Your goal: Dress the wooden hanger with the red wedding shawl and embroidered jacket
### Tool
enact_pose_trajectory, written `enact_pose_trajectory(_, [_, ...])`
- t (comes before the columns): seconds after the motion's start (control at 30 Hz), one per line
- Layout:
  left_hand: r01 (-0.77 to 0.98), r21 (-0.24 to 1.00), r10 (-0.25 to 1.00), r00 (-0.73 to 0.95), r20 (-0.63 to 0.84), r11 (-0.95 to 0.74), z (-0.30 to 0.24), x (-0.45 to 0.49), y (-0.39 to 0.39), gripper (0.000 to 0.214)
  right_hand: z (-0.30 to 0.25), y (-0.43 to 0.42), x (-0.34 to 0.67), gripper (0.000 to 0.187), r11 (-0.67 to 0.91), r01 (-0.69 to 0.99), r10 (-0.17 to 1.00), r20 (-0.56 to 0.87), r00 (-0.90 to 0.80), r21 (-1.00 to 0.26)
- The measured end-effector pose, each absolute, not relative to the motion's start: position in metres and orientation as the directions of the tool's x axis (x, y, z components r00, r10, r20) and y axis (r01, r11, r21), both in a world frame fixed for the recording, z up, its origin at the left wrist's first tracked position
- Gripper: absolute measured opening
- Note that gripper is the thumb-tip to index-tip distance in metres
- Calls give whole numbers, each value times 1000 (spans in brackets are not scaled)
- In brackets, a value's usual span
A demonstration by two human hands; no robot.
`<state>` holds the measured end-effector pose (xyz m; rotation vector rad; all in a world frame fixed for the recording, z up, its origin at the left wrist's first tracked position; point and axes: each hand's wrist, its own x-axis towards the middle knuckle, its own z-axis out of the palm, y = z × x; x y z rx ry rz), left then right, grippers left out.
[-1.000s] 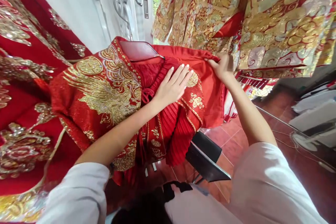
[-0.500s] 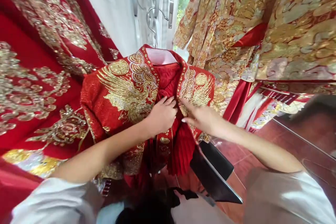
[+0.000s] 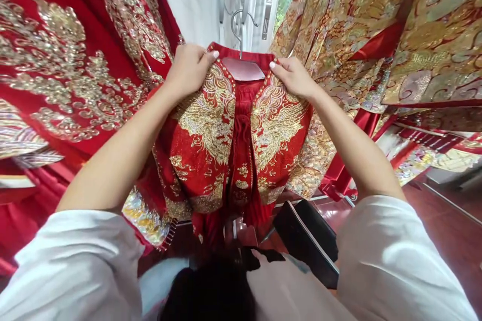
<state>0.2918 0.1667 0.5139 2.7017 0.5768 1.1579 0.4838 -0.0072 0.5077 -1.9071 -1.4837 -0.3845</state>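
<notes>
Garments [image 3: 75, 60] either side of red jacket [image 3: 211, 145]

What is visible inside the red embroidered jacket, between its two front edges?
Inside the red jacket, the opening shows a pale piece at the top and gathered red cloth below it. Whatever lies behind the front panels is covered and cannot be seen.
</notes>
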Motion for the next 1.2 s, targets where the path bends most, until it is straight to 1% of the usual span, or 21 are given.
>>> enact_pose_trajectory(0.1, [255, 349, 428, 636, 643, -902, 519, 283, 174, 46, 518, -8, 473, 51, -66, 884, 779, 529, 336, -464])
enact_pose_trajectory(0.2, [107, 419, 331, 793, 511, -902, 514, 276, 202, 40, 520, -22, 479, 42, -16, 792, 866, 387, 316, -611])
enact_pose_trajectory(0.3, [43, 552, 217, 942, 255, -833, 500, 264, 241, 41, 512, -50, 501, 38, -102, 665, 912, 197, 359, -740])
enact_pose_trajectory(0.33, [62, 596, 222, 955, 199, -801, 494, 259, 251, 44, 507, -61, 510, 40, -137, 621, 912, 147, 384, -772])
enact_pose_trajectory(0.4, [85, 664, 260, 951, 169, -743, 482, 250, 260, 46, 493, -79, 522, 43, -166, 548, 894, 110, 435, -820])
enact_pose_trajectory(0.47, [105, 658, 343, 907, 244, -746, 471, 243, 250, 43, 475, -90, 520, 43, -156, 535, 847, 167, 505, -830])
enact_pose_trajectory(0.5, [143, 614, 405, 859, 312, -777, 465, 241, 239, 42, 465, -92, 514, 43, -169, 566, 791, 232, 566, -807])
enact_pose_trajectory(0.53, [214, 544, 473, 787, 395, -811, 460, 239, 226, 43, 455, -92, 504, 44, -217, 614, 700, 318, 640, -759])
enact_pose_trajectory(0.6, [410, 394, 569, 600, 562, -822, 451, 238, 201, 47, 437, -89, 480, 48, -435, 660, 408, 519, 751, -612])
enact_pose_trajectory(0.63, [488, 346, 586, 524, 617, -801, 447, 238, 192, 50, 429, -87, 469, 49, -557, 628, 265, 601, 754, -543])
enact_pose_trajectory(0.67, [532, 322, 592, 480, 647, -783, 443, 238, 187, 51, 422, -86, 462, 51, -643, 588, 171, 656, 735, -490])
enact_pose_trajectory(0.7, [541, 315, 590, 467, 659, -780, 440, 238, 186, 50, 417, -87, 459, 52, -681, 571, 134, 688, 713, -459])
enact_pose_trajectory(0.73, [514, 325, 579, 478, 660, -794, 438, 238, 189, 49, 413, -90, 461, 54, -669, 591, 146, 700, 699, -450])
enact_pose_trajectory(0.77, [459, 352, 565, 502, 655, -816, 435, 237, 195, 48, 409, -94, 466, 55, -610, 642, 196, 696, 691, -465])
enact_pose_trajectory(0.83, [289, 463, 539, 574, 616, -838, 432, 236, 209, 50, 405, -107, 484, 57, -396, 726, 354, 636, 686, -563])
enact_pose_trajectory(0.9, [152, 612, 551, 636, 540, -776, 431, 233, 220, 53, 405, -120, 500, 55, -204, 680, 505, 520, 689, -704])
enact_pose_trajectory(0.97, [171, 658, 594, 631, 499, -734, 433, 230, 221, 52, 408, -131, 505, 52, -172, 604, 572, 420, 704, -778])
enact_pose_trajectory(1.03, [312, 568, 635, 537, 556, -762, 437, 227, 215, 49, 413, -136, 500, 49, -264, 616, 502, 440, 745, -742])
enact_pose_trajectory(1.1, [440, 469, 637, 418, 648, -766, 439, 227, 207, 48, 414, -137, 492, 49, -357, 661, 370, 550, 749, -660])
enact_pose_trajectory(1.17, [480, 453, 640, 360, 679, -751, 434, 230, 201, 48, 406, -133, 487, 50, -406, 679, 255, 638, 727, -611])
enact_pose_trajectory(1.2, [472, 455, 635, 353, 687, -755, 429, 231, 199, 50, 400, -130, 486, 50, -418, 680, 235, 651, 722, -603])
